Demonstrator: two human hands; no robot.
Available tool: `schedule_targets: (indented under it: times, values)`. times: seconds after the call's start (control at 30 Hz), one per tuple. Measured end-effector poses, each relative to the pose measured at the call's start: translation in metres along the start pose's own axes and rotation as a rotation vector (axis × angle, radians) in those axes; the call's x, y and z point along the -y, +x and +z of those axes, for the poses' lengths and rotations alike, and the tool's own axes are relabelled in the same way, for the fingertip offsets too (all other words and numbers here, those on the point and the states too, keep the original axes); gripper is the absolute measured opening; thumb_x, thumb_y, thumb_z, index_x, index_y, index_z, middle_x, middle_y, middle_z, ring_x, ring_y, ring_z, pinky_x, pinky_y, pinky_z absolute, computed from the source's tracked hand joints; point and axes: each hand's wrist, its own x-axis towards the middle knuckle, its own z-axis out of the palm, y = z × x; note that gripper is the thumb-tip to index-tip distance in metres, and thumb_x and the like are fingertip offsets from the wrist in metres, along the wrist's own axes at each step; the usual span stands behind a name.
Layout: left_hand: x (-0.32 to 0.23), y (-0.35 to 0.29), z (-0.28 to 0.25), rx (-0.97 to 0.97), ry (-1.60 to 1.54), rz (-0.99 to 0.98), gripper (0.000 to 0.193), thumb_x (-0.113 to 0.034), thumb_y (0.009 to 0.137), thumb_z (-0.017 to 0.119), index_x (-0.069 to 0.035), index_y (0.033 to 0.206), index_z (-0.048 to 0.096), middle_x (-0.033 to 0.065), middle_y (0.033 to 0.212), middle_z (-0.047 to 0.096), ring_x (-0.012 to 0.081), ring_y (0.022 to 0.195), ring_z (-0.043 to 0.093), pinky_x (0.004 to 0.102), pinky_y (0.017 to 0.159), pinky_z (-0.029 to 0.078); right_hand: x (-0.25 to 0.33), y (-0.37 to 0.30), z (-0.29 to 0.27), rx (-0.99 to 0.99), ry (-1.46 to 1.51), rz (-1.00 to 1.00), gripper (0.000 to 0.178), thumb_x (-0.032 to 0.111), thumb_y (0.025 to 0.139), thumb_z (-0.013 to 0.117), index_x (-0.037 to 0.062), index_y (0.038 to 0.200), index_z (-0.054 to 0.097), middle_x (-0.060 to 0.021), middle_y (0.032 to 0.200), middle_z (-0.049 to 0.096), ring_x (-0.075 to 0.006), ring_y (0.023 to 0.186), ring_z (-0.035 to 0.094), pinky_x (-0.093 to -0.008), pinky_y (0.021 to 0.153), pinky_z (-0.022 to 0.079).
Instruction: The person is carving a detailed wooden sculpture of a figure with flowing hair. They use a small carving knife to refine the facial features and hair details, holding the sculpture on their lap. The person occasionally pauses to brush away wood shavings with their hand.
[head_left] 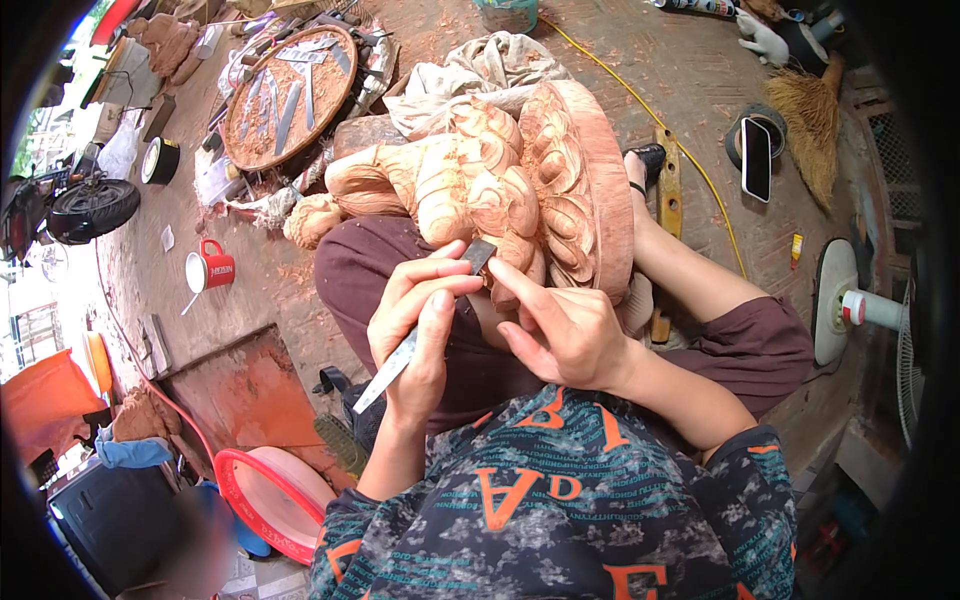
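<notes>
Where left grip wraps chisel, tool's middle hidden.

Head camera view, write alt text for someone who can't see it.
A seated person holds a flat metal tool in their left hand beside a wood carving; the right hand has its index finger near the tool's dark end. A round tray of tools lies beyond, to the left.

Brown floor with red mug, straw broom, yellow level and, apparently, a black tape roll.
</notes>
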Motion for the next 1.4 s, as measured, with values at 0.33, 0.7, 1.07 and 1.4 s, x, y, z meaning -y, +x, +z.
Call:
schedule_targets:
  times: [0.33, 0.7, 1.07, 1.4]
  values:
    - [-0.005, 0.004, -0.007, -0.013, -0.048, -0.03, 0.017, -0.001, 0.093, 0.056, 0.005, 0.087, 0.071, 0.0157, 0.097, 0.069, 0.028, 0.101, 0.065, 0.0386, 0.093, 0.05, -0.021, 0.012, 0.001, 0.141, 0.013, -0.186, 0.064, 0.008, 0.08, 0.066, -0.0045, 0.139, 0.044, -0.0059, 0.07, 0.062, -0.0195, 0.056, 0.063, -0.0318, 0.052, 0.052]
    - [-0.01, 0.018, 0.006, -0.081, -0.139, -0.104, 0.014, 0.0, 0.092, 0.058, 0.007, 0.086, 0.07, 0.0168, 0.096, 0.069, 0.0248, 0.097, 0.066, 0.0325, 0.088, 0.05, -0.016, 0.012, 0.0, 0.109, 0.002, -0.103, 0.065, 0.004, 0.074, 0.068, -0.0095, 0.134, 0.047, -0.0073, 0.077, 0.067, -0.0205, 0.055, 0.064, -0.032, 0.053, 0.054]
    - [0.003, 0.002, -0.005, -0.047, -0.076, -0.033, 0.014, 0.001, 0.092, 0.058, 0.007, 0.086, 0.069, 0.0165, 0.095, 0.07, 0.0249, 0.096, 0.066, 0.0338, 0.089, 0.051, -0.019, 0.008, 0.007, 0.104, -0.033, -0.18, 0.074, 0.012, 0.076, 0.068, -0.0073, 0.141, 0.039, -0.0069, 0.073, 0.064, -0.0194, 0.052, 0.061, -0.0321, 0.049, 0.052]
    - [-0.012, 0.0, -0.016, 0.057, 0.034, -0.08, 0.013, 0.001, 0.091, 0.059, 0.006, 0.087, 0.07, 0.0162, 0.093, 0.07, 0.0256, 0.097, 0.067, 0.0341, 0.089, 0.051, -0.024, 0.003, 0.009, 0.204, -0.002, -0.249, 0.07, 0.011, 0.077, 0.067, -0.008, 0.139, 0.041, -0.0057, 0.07, 0.062, -0.0188, 0.052, 0.06, -0.0315, 0.049, 0.05]
